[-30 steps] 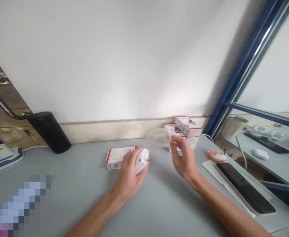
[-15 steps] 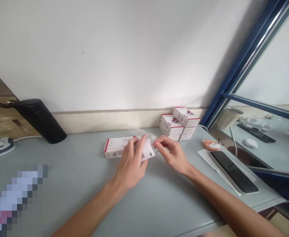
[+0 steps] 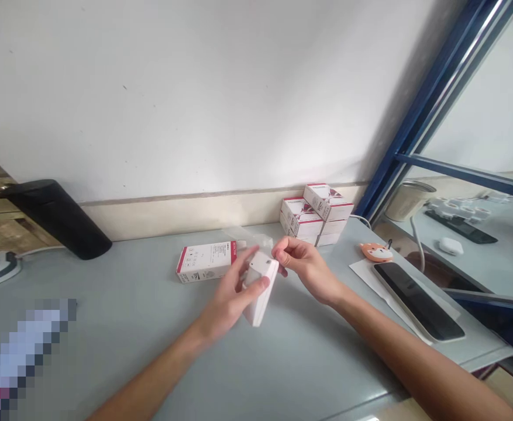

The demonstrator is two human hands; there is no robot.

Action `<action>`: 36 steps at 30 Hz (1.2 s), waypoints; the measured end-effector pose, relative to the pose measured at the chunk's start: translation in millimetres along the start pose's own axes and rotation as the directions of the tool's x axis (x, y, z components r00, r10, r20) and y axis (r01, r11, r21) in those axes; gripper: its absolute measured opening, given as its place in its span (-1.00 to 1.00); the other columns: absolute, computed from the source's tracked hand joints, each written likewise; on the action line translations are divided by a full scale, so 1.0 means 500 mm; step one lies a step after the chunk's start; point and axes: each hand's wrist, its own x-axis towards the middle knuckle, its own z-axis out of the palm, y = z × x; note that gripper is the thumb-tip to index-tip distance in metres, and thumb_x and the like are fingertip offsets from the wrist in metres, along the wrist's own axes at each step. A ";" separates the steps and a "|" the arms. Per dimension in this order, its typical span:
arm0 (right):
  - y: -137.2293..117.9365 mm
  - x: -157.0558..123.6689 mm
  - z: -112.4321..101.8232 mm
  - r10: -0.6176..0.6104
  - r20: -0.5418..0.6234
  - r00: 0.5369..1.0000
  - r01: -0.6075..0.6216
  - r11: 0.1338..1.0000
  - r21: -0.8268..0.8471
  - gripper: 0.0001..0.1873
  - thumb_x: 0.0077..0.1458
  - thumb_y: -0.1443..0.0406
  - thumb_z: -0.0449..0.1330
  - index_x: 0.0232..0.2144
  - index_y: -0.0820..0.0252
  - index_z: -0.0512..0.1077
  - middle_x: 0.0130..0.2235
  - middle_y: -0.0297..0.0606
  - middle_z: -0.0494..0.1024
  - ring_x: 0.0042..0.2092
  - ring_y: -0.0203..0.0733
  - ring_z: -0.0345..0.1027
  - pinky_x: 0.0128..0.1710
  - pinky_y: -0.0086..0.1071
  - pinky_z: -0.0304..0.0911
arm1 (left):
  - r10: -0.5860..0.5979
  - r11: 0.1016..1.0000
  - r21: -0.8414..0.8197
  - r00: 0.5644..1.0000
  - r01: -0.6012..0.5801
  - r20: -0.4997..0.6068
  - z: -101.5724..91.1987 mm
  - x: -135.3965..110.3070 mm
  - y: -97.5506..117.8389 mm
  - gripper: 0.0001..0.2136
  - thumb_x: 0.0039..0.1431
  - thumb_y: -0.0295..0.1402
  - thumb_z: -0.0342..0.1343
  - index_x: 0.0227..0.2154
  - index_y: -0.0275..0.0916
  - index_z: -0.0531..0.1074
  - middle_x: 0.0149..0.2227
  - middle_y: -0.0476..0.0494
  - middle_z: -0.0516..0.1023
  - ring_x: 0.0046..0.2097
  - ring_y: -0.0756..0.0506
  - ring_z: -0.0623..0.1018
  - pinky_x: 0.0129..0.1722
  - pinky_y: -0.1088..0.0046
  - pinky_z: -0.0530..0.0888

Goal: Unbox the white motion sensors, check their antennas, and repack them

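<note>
My left hand [image 3: 225, 301] is closed around a small white plastic device [image 3: 257, 305], its thumb lying across the front. The device is tilted, with a small dark opening in its upper end. My right hand [image 3: 311, 270] is closed in a pinch at the device's upper right corner. Whatever those fingertips hold, if anything, is too small to make out. Behind my left hand, a white and red printed box [image 3: 206, 261] lies on the desk. A clear plastic bag [image 3: 260, 238] lies just beyond the device.
Several similar boxes [image 3: 313, 213] are stacked by the wall. On the right, a phone [image 3: 418, 301] rests on white paper near an orange animal-shaped item [image 3: 376, 252]. A black cylinder [image 3: 61, 219] stands at the left. A mirror [image 3: 479, 216] in a blue frame borders the right side.
My left hand has turned the white device, so its lower part now points toward me and the thumb shows on it. My right hand stays pinched near its corner. The view has shifted slightly.
</note>
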 end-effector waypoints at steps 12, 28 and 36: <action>-0.017 0.013 -0.031 -0.033 -0.077 0.996 0.039 0.996 0.081 -0.61 0.18 0.08 0.36 -0.49 0.15 0.34 -0.42 -0.38 0.24 -0.43 -0.29 -0.06 -0.40 -0.31 -0.16 | -0.114 0.932 -0.285 0.927 0.225 0.357 -0.002 0.001 0.024 -0.36 0.21 -0.19 0.37 0.25 -0.02 0.17 -0.10 -0.17 0.56 -0.24 -0.19 0.67 -0.18 0.20 0.52; -0.114 0.025 -0.253 -0.219 -0.522 0.824 0.418 0.857 0.301 -0.66 0.20 0.18 0.38 -0.45 0.07 0.29 -0.49 -0.45 0.17 -0.53 -0.34 0.03 -0.58 -0.44 0.16 | -0.190 0.982 0.090 0.859 0.168 0.476 -0.003 -0.008 0.034 -0.25 0.25 -0.29 0.32 0.38 0.00 0.02 -0.29 -0.01 0.54 -0.25 -0.12 0.58 -0.30 0.37 0.42; -0.101 0.032 -0.279 -0.153 -0.564 0.812 0.330 0.916 0.228 -0.60 0.11 0.07 0.47 -0.41 0.10 0.35 -0.48 -0.51 0.24 -0.53 -0.43 0.14 -0.60 -0.54 0.17 | -0.171 0.947 -0.141 0.825 0.288 0.538 -0.011 0.005 0.005 -0.27 0.38 0.09 0.07 0.46 -0.06 -0.03 -0.12 -0.27 0.62 -0.21 -0.24 0.66 -0.20 0.20 0.51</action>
